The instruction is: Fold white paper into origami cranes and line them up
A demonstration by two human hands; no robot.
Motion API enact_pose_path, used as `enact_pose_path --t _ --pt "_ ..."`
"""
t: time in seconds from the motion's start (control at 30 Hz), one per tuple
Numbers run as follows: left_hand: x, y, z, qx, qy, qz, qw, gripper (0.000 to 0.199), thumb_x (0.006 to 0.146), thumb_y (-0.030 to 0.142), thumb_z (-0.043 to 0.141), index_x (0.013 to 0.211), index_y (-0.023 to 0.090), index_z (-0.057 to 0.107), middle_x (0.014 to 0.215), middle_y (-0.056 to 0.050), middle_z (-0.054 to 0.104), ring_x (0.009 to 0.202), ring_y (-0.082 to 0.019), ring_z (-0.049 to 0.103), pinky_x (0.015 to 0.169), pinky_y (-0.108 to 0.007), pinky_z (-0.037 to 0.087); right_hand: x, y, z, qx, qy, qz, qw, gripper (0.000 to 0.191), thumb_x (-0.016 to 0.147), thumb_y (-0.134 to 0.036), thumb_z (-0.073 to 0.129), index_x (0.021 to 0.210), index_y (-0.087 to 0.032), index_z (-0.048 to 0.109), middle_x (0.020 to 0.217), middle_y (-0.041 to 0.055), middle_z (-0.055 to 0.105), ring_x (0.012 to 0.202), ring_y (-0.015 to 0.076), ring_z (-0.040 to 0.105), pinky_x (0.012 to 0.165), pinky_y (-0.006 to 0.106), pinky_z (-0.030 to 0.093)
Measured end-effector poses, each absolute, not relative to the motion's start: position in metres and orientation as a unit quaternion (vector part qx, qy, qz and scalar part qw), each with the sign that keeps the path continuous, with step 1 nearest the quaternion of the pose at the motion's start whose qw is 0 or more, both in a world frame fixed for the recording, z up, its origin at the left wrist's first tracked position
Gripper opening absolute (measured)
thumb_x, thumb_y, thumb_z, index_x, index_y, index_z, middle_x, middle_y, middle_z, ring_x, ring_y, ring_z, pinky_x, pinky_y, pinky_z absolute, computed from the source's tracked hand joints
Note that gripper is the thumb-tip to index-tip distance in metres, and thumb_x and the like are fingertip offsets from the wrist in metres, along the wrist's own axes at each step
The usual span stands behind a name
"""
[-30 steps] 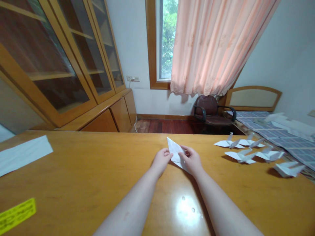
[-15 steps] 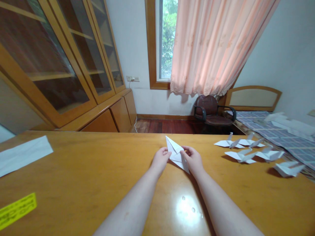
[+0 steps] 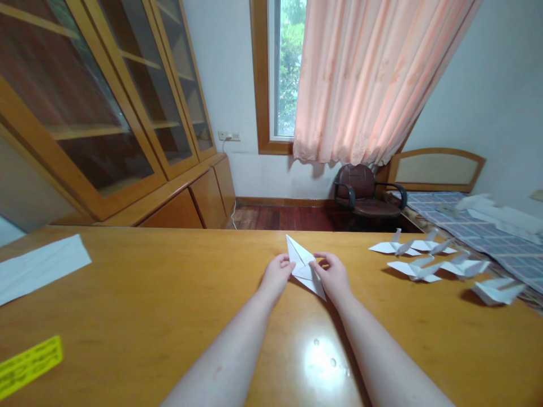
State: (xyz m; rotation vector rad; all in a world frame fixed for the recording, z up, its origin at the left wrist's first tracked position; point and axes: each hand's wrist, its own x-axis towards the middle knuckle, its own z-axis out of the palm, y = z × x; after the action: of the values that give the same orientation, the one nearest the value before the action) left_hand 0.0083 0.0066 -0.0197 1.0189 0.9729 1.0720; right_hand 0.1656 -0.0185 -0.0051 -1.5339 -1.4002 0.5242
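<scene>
A folded sheet of white paper (image 3: 302, 259), shaped like a long diamond with creased flaps, is held just over the wooden table (image 3: 178, 316). My left hand (image 3: 276, 276) pinches its left edge, thumb on top. On the other side, my right hand (image 3: 333, 276) grips the right edge, its thumb pressing on the upper flap. Fingers under the paper are hidden. To the right stand several folded paper cranes (image 3: 413, 270), one of them a boat-like shape (image 3: 497, 293) near the table's right edge.
A white paper strip (image 3: 42, 268) lies at the table's left, with a yellow label (image 3: 31, 364) nearer me. Beyond the table are a glass-doored cabinet (image 3: 169, 175), a brown armchair (image 3: 365, 192) and a bed (image 3: 470, 226) with a checked cover.
My right thumb has shifted slightly left and down on the paper, and the right flap now lies flatter. My left hand stays in place.
</scene>
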Motion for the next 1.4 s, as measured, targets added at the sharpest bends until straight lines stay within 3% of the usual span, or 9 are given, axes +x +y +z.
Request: enact_pose_path --t 0.23,0.37,0.57,0.83,1.0,1.13,1.27,1.4 --pt "0.008 0.005 -0.017 0.446 0.418 0.477 0.631 0.020 0.072 0.020 0.061 0.090 0.013 0.057 0.074 -0.006 0.069 0.063 -0.015 0.064 0.060 -0.025 0.049 0.162 -0.020 -0.005 -0.606 -0.604 0.243 0.457 0.036 0.062 -0.030 0.064 0.096 -0.017 0.064 0.079 0.0037 0.060 0.064 0.0150 0.051 0.061 0.027 0.043" --pt "0.008 0.002 -0.012 0.454 0.418 0.477 0.625 0.019 0.071 0.017 0.062 0.089 0.013 0.058 0.076 -0.007 0.070 0.064 -0.015 0.064 0.064 -0.026 0.050 0.165 -0.019 -0.007 -0.619 -0.589 0.246 0.457 0.023 0.070 -0.032 0.055 0.083 -0.016 0.065 0.070 0.0030 0.060 0.063 0.0154 0.051 0.061 0.027 0.041" --pt "0.009 0.002 -0.011 0.440 0.430 0.475 0.629 0.023 0.071 0.019 0.064 0.093 0.013 0.057 0.078 -0.007 0.070 0.065 -0.015 0.065 0.066 -0.027 0.050 0.168 -0.017 -0.012 -0.612 -0.568 0.284 0.472 0.024 0.072 -0.039 0.055 0.070 -0.016 0.061 0.064 0.0020 0.060 0.062 0.0156 0.053 0.058 0.025 0.040" --pt "0.009 0.003 -0.015 0.445 0.421 0.480 0.628 0.027 0.070 0.019 0.065 0.095 0.014 0.054 0.083 -0.008 0.069 0.066 -0.015 0.064 0.061 -0.025 0.050 0.163 -0.016 -0.011 -0.581 -0.534 0.381 0.481 0.034 0.062 -0.035 0.065 0.089 -0.015 0.060 0.074 0.0043 0.064 0.063 0.0165 0.057 0.058 0.026 0.044" --pt "0.010 0.005 -0.014 0.418 0.433 0.499 0.623 0.043 0.069 0.014 0.063 0.110 0.015 0.048 0.095 -0.010 0.067 0.073 -0.015 0.064 0.065 -0.026 0.050 0.161 -0.018 -0.012 -0.577 -0.553 0.390 0.458 0.020 0.065 -0.029 0.060 0.080 -0.016 0.063 0.072 0.0025 0.065 0.065 0.0166 0.058 0.059 0.025 0.043" --pt "0.006 0.005 -0.013 0.479 0.482 0.491 0.546 0.049 0.064 0.010 0.065 0.111 0.016 0.051 0.094 -0.008 0.066 0.076 -0.015 0.062 0.067 -0.024 0.048 0.159 -0.020 -0.014 -0.569 -0.600 0.390 0.405 0.014 0.068 -0.026 0.055 0.074 -0.017 0.064 0.067 0.0004 0.063 0.062 0.0146 0.055 0.056 0.023 0.040" --pt "0.000 0.002 -0.010 0.568 0.549 0.432 0.436 0.029 0.063 0.018 0.067 0.091 0.018 0.063 0.076 -0.003 0.065 0.066 -0.014 0.059 0.058 -0.022 0.042 0.158 -0.021 -0.013 -0.598 -0.632 0.331 0.364 0.019 0.065 -0.028 0.061 0.080 -0.017 0.066 0.066 0.0008 0.062 0.060 0.0149 0.053 0.056 0.024 0.039" --pt "-0.004 0.001 -0.005 0.584 0.586 0.419 0.374 0.012 0.066 0.023 0.065 0.077 0.019 0.063 0.074 -0.002 0.065 0.068 -0.016 0.058 0.060 -0.023 0.041 0.162 -0.020 -0.009 -0.607 -0.633 0.229 0.422 0.042 0.062 -0.027 0.066 0.103 -0.017 0.062 0.091 0.0068 0.064 0.076 0.0182 0.055 0.071 0.030 0.044"
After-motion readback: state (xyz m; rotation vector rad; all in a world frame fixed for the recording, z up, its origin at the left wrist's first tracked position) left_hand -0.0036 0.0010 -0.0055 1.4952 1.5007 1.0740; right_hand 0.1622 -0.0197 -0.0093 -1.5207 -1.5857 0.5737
